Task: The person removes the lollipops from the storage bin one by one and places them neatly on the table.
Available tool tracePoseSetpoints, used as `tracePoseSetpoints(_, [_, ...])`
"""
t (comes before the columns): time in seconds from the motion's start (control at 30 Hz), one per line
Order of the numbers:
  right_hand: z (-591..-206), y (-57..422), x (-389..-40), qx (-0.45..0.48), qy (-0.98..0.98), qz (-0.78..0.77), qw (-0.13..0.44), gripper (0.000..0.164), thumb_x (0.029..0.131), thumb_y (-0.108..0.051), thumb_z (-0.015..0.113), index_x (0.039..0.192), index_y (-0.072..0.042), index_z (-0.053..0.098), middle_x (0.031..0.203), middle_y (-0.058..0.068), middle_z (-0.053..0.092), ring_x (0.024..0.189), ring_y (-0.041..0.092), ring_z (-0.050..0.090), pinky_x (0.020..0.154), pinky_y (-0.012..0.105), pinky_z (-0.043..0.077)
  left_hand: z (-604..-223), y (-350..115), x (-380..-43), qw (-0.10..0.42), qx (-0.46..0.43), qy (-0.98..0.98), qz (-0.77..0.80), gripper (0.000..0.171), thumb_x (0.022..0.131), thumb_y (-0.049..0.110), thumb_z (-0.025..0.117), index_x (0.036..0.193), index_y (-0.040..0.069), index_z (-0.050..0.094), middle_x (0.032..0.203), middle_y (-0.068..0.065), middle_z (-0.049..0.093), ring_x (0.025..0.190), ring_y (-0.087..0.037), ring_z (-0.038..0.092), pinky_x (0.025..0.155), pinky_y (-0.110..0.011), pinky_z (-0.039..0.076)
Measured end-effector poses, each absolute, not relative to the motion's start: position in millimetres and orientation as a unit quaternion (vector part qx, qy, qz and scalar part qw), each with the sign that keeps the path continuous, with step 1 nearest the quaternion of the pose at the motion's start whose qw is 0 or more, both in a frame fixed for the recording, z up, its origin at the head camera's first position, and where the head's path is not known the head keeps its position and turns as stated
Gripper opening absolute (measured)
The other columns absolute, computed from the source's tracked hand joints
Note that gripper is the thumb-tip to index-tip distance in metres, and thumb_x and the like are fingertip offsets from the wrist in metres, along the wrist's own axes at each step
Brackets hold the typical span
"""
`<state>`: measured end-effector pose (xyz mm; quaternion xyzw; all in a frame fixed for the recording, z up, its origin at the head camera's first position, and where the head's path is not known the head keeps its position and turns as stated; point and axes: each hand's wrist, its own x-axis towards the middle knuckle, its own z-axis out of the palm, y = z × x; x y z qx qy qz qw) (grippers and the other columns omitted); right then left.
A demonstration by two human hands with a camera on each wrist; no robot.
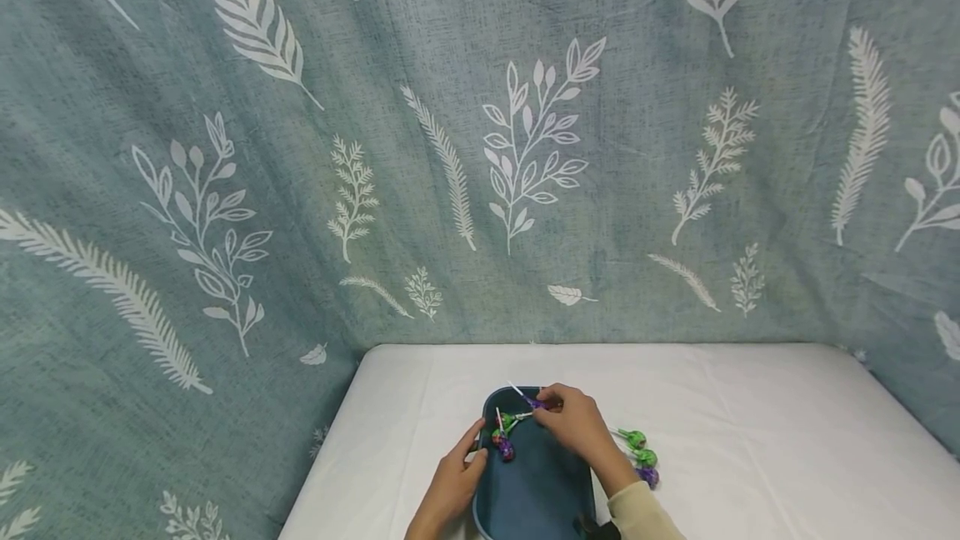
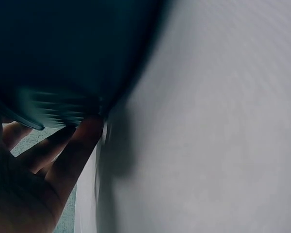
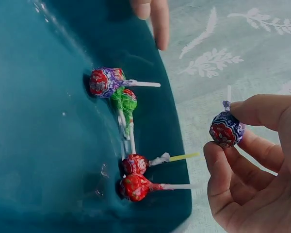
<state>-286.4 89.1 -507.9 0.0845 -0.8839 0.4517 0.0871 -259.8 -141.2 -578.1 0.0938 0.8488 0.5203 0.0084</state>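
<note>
With beige-sleeved right hand [image 1: 576, 422] nearest, pinches round purple-wrapped lollipop [image 3: 226, 130] at far end of dark-blue rectangular plastic tray [image 1: 536, 497]; with left hand's [image 1: 453, 475] seemingly straight fingers [image 2: 73, 158], touches its side.

Distant head view looking forward and down, close wrist views, tray [image 1: 534, 490] in all

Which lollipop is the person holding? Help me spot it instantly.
On the white table, find the dark blue tray, then the right hand at its far end. The purple-wrapped lollipop is pinched there, with a red patch and pale stick. Unlike the purple lollipop in the tray, it's off the surface, in someone's fingers.
</note>
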Motion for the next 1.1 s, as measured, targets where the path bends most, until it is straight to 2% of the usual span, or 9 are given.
tracePoseSetpoints(0.4, [-506.2, 109.5, -271.8, 0.052, -0.882, 0.46, 0.089, 0.02, 0.086, -0.016, 0.079, 0.102, -0.006, 0.074, 0.099, 0.006, 0.074, 0.089, 0.024, 0.069, 0.079, 0.048, 0.056, -577.0, -140.5, -260.4, 0.014, 0.084, 0.853, 0.515, 0.051, 0.103, 0.02, 0.054, 0.153, 0.015, 0.047, 0.131, -0.027, 0.061, 0.098, -0.034, 0.071, 0.088, -0.055, 0.054])
tracePoseSetpoints(0.63, [-511.1, 119.8, -265.2, 0.049, -0.88, 0.461, 0.104, 0.018, 0.084, -0.014, 0.08, 0.1, -0.008, 0.075, 0.09, 0.0, 0.073, 0.083, 0.017, 0.067, 0.075, 0.04, 0.053, -579.1, -139.9, -260.9, 0.014, 0.083, 0.854, 0.513, 0.05, 0.103, 0.02, 0.054, 0.153, 0.015, 0.047, 0.131, -0.027, 0.062, 0.099, -0.035, 0.071, 0.088, -0.056, 0.054])
tracePoseSetpoints(0.93, [-516.4, 135.3, -252.1, 0.029, -0.87, 0.482, 0.104, 0.022, 0.085, -0.014, 0.08, 0.106, -0.007, 0.076, 0.1, 0.001, 0.073, 0.09, 0.016, 0.067, 0.078, 0.037, 0.055, -578.3, -139.4, -259.9, 0.015, 0.083, 0.852, 0.517, 0.05, 0.103, 0.02, 0.055, 0.153, 0.014, 0.047, 0.131, -0.028, 0.062, 0.099, -0.034, 0.071, 0.089, -0.055, 0.053])
tracePoseSetpoints(1.1, [-518.3, 144.7, -247.1, 0.014, -0.87, 0.483, 0.1, 0.025, 0.085, -0.015, 0.08, 0.108, -0.006, 0.076, 0.095, -0.001, 0.073, 0.09, 0.017, 0.067, 0.077, 0.037, 0.053, -578.8, -139.3, -260.1, 0.015, 0.081, 0.852, 0.516, 0.051, 0.103, 0.02, 0.055, 0.153, 0.015, 0.047, 0.131, -0.027, 0.062, 0.099, -0.034, 0.071, 0.089, -0.056, 0.053])
